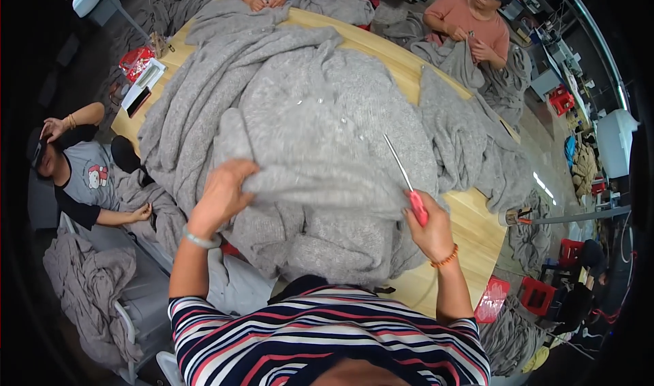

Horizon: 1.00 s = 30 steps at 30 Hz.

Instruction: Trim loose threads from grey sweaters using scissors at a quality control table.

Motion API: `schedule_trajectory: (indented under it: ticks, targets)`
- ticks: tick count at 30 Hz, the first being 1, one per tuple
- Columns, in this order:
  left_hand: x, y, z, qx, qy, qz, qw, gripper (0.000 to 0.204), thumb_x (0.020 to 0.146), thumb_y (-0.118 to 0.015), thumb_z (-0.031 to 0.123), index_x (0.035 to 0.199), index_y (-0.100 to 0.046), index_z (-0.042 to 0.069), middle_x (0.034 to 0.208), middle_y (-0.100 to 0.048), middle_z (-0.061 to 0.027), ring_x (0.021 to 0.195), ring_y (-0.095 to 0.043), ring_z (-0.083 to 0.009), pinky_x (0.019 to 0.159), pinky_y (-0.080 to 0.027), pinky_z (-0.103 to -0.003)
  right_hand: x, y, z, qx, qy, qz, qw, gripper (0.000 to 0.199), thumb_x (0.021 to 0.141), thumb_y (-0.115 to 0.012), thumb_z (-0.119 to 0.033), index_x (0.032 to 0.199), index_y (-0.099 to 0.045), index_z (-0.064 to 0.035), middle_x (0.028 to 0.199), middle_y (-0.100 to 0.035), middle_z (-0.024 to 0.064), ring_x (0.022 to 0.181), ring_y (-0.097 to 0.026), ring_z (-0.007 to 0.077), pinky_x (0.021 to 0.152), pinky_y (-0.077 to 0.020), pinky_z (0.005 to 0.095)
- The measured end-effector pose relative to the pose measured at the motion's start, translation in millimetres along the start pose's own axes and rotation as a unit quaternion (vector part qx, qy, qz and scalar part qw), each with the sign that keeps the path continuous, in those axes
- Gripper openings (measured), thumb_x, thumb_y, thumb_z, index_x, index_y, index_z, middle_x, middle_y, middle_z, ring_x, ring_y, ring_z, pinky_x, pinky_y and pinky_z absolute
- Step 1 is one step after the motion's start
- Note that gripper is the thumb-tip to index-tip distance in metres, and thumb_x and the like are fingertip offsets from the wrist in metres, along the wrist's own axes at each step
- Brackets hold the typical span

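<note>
A large heap of grey knitted fabric (327, 73) covers most of the wooden table before me. My left hand (228, 192) is closed on a raised fold of it, and that fold is smeared by motion. My right hand (430, 229) grips a red-handled tool (418, 210) with a long, thin metal shaft, like a screwdriver or an awl; its tip points away from me over the fabric. The right end of the fold reaches my right hand, but I cannot tell whether the fingers hold it too. A few small shiny bits (343, 120) lie on the knit.
Bare wooden tabletop (463, 233) shows at the right. A phone (138, 103) and a red package (136, 64) lie by the left edge. Seated people work at the far side and left, with grey knits around them. Red stools (537, 295) stand at lower right.
</note>
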<state>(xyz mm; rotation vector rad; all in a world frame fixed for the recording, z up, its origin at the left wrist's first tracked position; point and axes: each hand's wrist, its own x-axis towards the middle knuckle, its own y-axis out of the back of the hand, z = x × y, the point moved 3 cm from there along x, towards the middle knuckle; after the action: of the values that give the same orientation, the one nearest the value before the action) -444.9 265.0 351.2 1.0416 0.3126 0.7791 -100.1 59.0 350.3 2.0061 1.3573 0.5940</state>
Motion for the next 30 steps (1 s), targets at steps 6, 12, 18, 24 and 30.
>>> schedule_trajectory:
  ticks: [6, 12, 18, 24, 30]
  targets:
    - [-28, -12, 56, -0.093, 0.144, -0.162, 0.972, 0.036, 0.077, -0.075, 0.02, 0.105, -0.065, 0.0, 0.097, -0.063, -0.0144, 0.094, -0.061, -0.0344, 0.087, -0.048, -0.04, -64, -3, 15, -0.024, -0.012, -0.141, 0.99, 0.034, 0.081, -0.069, -0.01, 0.114, -0.063, -0.0052, 0.105, -0.066, 0.0185, 0.095, -0.064, 0.0375, 0.08, -0.052, 0.0375]
    - [34, -100, 76, -0.002, 0.055, 0.112, 0.992, 0.064, 0.084, -0.071, 0.036, 0.136, -0.05, 0.007, 0.139, -0.043, -0.0248, 0.133, -0.037, -0.0402, 0.112, -0.028, -0.048, -70, -14, 15, -0.042, 0.007, -0.172, 0.984, 0.035, 0.081, -0.07, -0.012, 0.114, -0.062, -0.0039, 0.106, -0.066, 0.0174, 0.096, -0.064, 0.0378, 0.08, -0.0518, 0.0383]
    - [44, -172, 76, 0.034, -0.003, 0.026, 0.999, 0.069, 0.088, -0.063, 0.045, 0.144, -0.043, 0.01, 0.149, -0.032, -0.0258, 0.141, -0.026, -0.0421, 0.116, -0.007, -0.059, -56, 2, 5, -0.09, 0.041, -0.141, 0.985, 0.037, 0.087, -0.068, -0.026, 0.118, -0.062, -0.0063, 0.092, -0.068, 0.0223, 0.082, -0.065, 0.0402, 0.072, -0.0519, 0.0447]
    - [35, -204, 73, 0.004, -0.031, 0.057, 0.998, 0.067, 0.089, -0.06, 0.043, 0.144, -0.043, 0.01, 0.153, -0.029, -0.0233, 0.141, -0.024, -0.0431, 0.116, -0.007, -0.059, -57, 7, 8, -0.186, 0.017, -0.197, 0.963, 0.035, 0.089, -0.064, -0.032, 0.116, -0.063, -0.0097, 0.076, -0.066, 0.0214, 0.072, -0.064, 0.0415, 0.065, -0.0504, 0.0475]
    - [38, -198, 76, 0.013, -0.047, 0.042, 0.998, 0.065, 0.088, -0.061, 0.042, 0.144, -0.044, 0.012, 0.154, -0.028, -0.0215, 0.143, -0.022, -0.0416, 0.116, -0.006, -0.059, -47, 3, -3, -0.183, 0.015, -0.208, 0.961, 0.034, 0.088, -0.065, -0.032, 0.114, -0.063, -0.0093, 0.076, -0.066, 0.0213, 0.071, -0.065, 0.041, 0.065, -0.0503, 0.0479]
